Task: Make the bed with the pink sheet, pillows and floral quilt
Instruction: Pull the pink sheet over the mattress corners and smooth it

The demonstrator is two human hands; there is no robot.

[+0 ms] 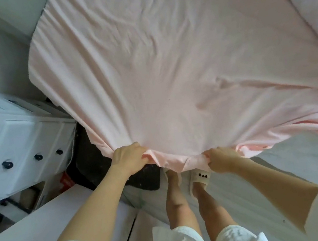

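Note:
A pale pink sheet (pixel 175 64) lies spread over the bed, wrinkled across the middle and bunched along its near edge. My left hand (pixel 128 157) grips the near corner of the sheet at the bed's left side. My right hand (pixel 221 159) holds the gathered hem a little to the right, with folds trailing off toward the lower right. Between my hands the hem hangs off the mattress. No pillows or floral quilt are in view.
A white chest of drawers (pixel 9 142) with black knobs stands at the left, close to the bed. A dark gap (pixel 87 154) runs between them. My feet in pale slippers (pixel 198 177) stand on light floor (pixel 289 165) at the bed's foot.

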